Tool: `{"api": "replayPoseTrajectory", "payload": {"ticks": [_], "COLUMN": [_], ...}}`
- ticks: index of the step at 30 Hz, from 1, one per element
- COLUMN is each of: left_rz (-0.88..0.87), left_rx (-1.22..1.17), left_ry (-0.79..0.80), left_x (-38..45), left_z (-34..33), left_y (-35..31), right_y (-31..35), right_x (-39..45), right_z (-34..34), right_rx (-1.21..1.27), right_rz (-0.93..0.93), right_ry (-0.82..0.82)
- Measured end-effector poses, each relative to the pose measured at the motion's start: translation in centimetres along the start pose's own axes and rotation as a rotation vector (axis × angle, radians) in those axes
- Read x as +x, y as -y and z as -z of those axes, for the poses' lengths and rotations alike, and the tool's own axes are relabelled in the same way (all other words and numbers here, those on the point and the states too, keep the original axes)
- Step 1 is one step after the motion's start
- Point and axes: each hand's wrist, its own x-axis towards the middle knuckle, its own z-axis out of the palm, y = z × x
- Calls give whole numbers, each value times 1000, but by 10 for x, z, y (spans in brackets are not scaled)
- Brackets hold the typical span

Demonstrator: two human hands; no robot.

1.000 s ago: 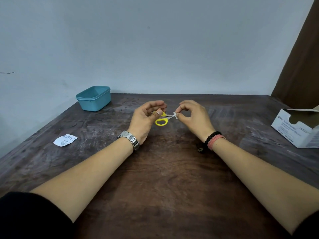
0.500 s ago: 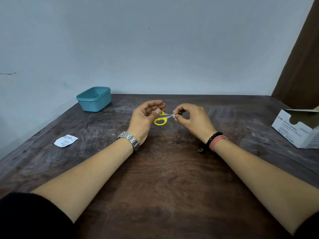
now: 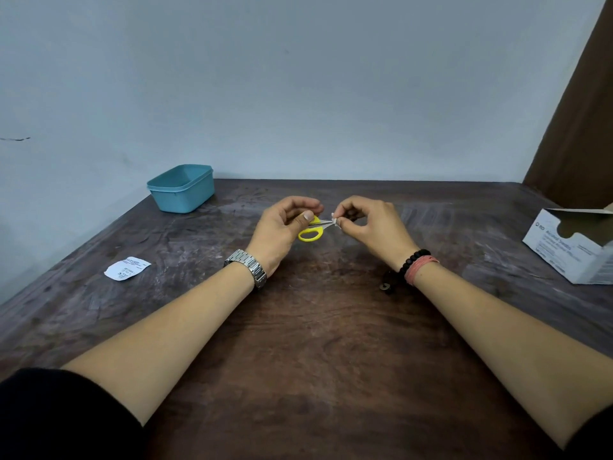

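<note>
Glossy yellow plastic scissors [image 3: 310,233] above a scuffed matt wooden table [image 3: 308,343]

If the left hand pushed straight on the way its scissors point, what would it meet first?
Probably the small white pad the right hand pinches on the blades; the left hand aims the yellow scissors straight at it.
</note>
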Motion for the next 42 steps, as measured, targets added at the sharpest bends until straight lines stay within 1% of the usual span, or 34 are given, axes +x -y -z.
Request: {"api": "replayPoseTrajectory", "payload": {"ticks": [2, 6, 8, 10, 13, 16, 18, 20, 23, 25, 30, 34, 36, 40, 42], "left_rz": [30, 78, 88, 48, -44, -83, -108, -137, -173, -181, -162, -161, -127, -6, 32], "left_rx": [76, 123, 176, 320, 599, 749, 809, 844, 889, 899, 866, 822, 762, 559, 463], "left_ry": [35, 140, 166, 138, 115, 136, 124, 120, 123, 122, 127, 126, 119, 107, 100], "left_x": [-1, -1, -1, -2, -4, -5, -5, -6, -6, -6, -6, -6, -4, -1, 0], "left_z": [-2, 1, 3, 2, 0, -1, -2, -2, -3, -3, -3, -3, -1, 3, 3], "left_y": [-1, -1, -1, 0, -3, -5, -5, -5, -5, -4, -5, -6, -5, -1, 0], "right_y": [-2, -3, -4, -4, -3, -7, -10, -9, -1, 1, -12, -1, 1, -15, -15], "right_x": [1, 1, 1, 1, 1, 0, 0, -1, -2, -2, -3, -3, -2, -1, -2], "right_z": [1, 5, 6, 6, 6, 5, 2, -1, -7, -10, 1, -6, -8, 5, 5], "right_rx": [-12, -12, -3, 6, 9, 17, -50, -172, -284, -330, -307, -307, -337, -327, -315], "right_rz": [-3, -10, -31, -40, -43, -45, 3, 59, 142, 165, 45, 127, 137, 16, 6], "right_ry": [-13, -42, -50, -48, -45, -33, -48, -41, 21, 37, -33, 38, 37, -64, -79]}}
